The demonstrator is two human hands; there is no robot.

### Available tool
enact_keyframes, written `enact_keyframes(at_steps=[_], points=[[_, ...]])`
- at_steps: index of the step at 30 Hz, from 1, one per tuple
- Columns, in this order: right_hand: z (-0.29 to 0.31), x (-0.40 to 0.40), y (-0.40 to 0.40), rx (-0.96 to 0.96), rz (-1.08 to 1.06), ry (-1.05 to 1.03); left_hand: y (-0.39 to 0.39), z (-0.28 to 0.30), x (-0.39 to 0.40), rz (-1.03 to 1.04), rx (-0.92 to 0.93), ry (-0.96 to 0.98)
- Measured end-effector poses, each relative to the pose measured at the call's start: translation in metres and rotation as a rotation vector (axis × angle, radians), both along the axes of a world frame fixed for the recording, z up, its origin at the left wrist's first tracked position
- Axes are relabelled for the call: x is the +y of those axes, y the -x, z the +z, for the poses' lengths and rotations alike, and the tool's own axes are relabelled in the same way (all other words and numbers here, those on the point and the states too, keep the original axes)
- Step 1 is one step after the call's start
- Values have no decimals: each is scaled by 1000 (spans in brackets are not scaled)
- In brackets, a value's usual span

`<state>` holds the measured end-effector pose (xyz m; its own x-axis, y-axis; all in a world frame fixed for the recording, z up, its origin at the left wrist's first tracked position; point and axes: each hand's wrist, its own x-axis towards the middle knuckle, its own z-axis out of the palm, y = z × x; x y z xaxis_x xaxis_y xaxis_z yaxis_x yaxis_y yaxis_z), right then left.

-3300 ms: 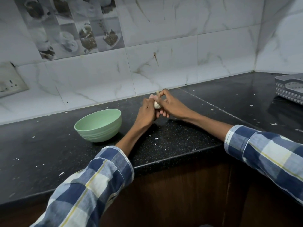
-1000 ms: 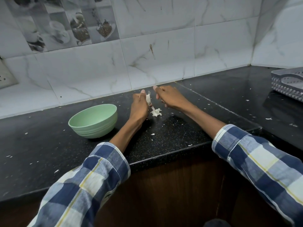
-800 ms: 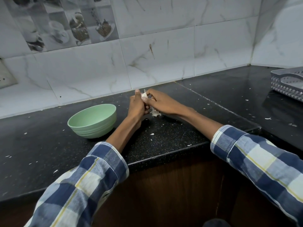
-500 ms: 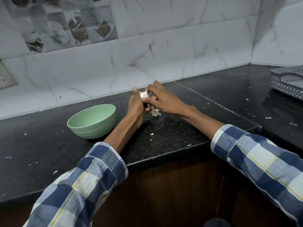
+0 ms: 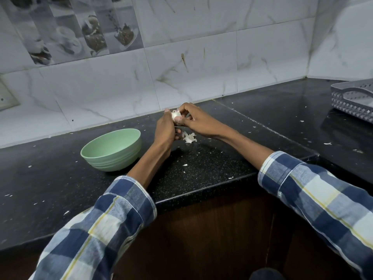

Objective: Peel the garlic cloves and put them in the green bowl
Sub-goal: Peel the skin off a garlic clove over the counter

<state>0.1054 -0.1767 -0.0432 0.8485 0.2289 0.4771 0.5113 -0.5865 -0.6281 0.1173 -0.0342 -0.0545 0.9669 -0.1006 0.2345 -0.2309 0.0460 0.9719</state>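
Black speckled countertop (image 5: pixel 201 170) stretching beneath and around both hands, meeting white marbled wall tiles (image 5: pixel 201 63) beyond the fingertips. Grey perforated tray (image 5: pixel 355 100) sitting well to the right of the right hand, near the frame edge. Checked blue-and-white sleeves (image 5: pixel 105 225) covering both forearms up to the counter's front edge. Green bowl (image 5: pixel 112 149) standing upright on the counter just left of the left hand, apart from it, its inside mostly hidden from this angle. Left hand (image 5: pixel 166 129) curling its fingers around a garlic clove (image 5: pixel 175 114), raised above the counter, thumb pointing up. Right hand (image 5: pixel 198 121) meeting the left from the other side, thumb and fingertips pinching the same clove, thin strands of skin sticking up from its top. Clump of white garlic peel (image 5: pixel 189 137) lying on the counter directly below the joined hands, just right of the left hand's heel. Small white flecks of peel (image 5: pixel 184 165) scattering across the counter nearer than the hands and out to both sides.
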Motion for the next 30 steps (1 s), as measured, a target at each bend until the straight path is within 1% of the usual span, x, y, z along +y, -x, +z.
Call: enact_keyframes(at_steps=[2,5,9,14,19,25,27,30], points=[[-1,0,0,-2,22,-1,0,0,0,0,-29,17],[-4,0,1,-46,10,40,-1,-1,0,21,-55,-7],[-1,-2,1,-87,-7,59,-6,-2,1,43,-11,17],[2,-5,4,-93,10,0,-12,-2,6,84,11,27],[2,-8,1,-60,26,-17,-7,-2,7,111,20,-56],[-1,-10,-3,-74,-13,-15,-4,-1,4,117,65,-102],[-2,-9,-3,-63,-3,-4,-3,-2,3,115,43,-156],[-4,-7,-3,-72,16,-10,-3,-4,4,164,-22,-280]])
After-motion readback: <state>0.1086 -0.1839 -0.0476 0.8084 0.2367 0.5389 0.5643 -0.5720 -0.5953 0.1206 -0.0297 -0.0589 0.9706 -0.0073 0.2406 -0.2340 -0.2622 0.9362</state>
